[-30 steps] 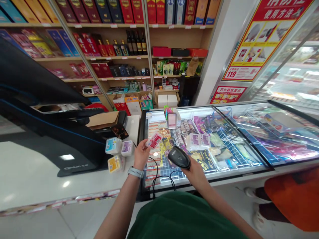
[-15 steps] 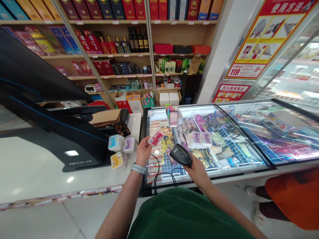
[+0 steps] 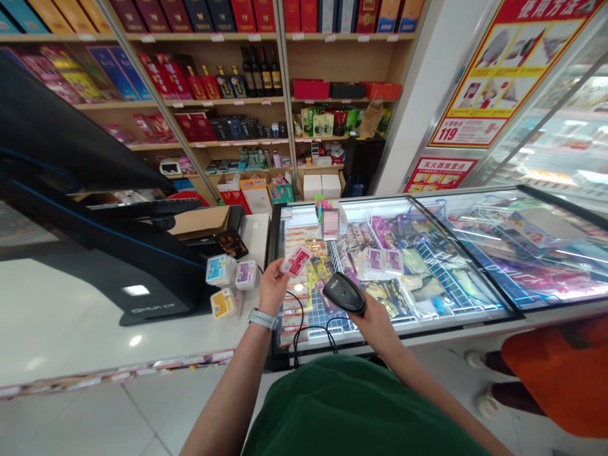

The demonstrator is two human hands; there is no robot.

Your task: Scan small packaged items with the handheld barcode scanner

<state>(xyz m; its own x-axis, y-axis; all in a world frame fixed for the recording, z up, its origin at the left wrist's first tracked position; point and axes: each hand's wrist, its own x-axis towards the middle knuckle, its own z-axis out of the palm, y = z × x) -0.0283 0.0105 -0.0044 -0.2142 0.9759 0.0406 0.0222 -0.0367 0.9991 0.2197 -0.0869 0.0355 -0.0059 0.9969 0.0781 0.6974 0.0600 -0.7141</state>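
Head tipped lower, both hands closed.
Left hand pinches glossy red-white card; right hand grips black plastic scanner.

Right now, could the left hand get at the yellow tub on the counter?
Probably yes. The left hand is close to the yellow tub, and nothing seems to stand between them on the counter. But it holds a packet, which it may need to put down first.

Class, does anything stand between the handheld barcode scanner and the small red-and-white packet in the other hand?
Nothing visible: only air separates the scanner in the right hand from the packet in the left hand. Its black cable hangs below that gap.
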